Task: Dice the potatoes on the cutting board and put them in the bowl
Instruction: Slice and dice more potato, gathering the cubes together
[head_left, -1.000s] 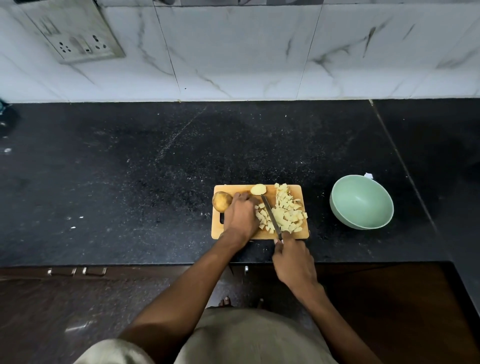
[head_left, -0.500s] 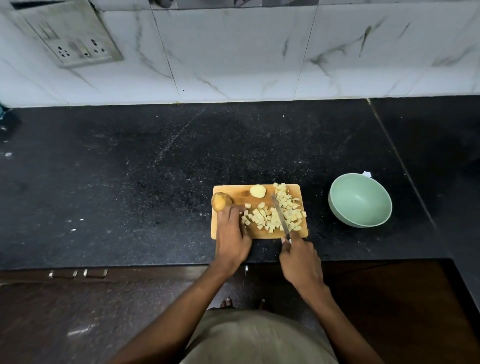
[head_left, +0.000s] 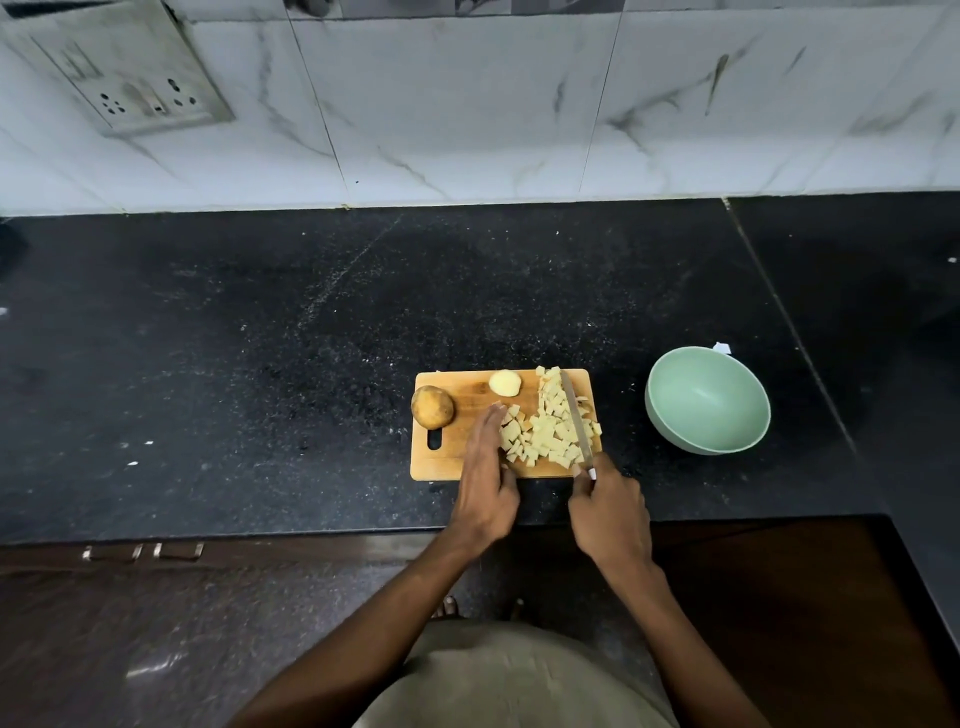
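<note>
A small wooden cutting board (head_left: 447, 462) lies near the counter's front edge. A pile of pale potato dice (head_left: 545, 434) covers its right half. A whole brown potato (head_left: 432, 407) sits at the board's left end, and a cut potato piece (head_left: 504, 383) lies at the back edge. My left hand (head_left: 485, 478) is flat with fingers straight, its side against the left of the dice pile. My right hand (head_left: 610, 512) grips a knife (head_left: 575, 418), whose blade rests on the right side of the pile. A pale green bowl (head_left: 675, 410) stands to the right, with nothing in it.
The black speckled counter (head_left: 260, 364) stretches to the left and behind the board. A white marble-tile wall (head_left: 467, 104) with a socket plate (head_left: 130, 83) rises at the back. A seam in the counter (head_left: 779, 322) runs right of the bowl. Drawer handles (head_left: 140, 552) show below the front edge.
The knife has moved right across the board to the right side of the pile. My left hand has opened flat and pushed the scattered dice right into one heap.
</note>
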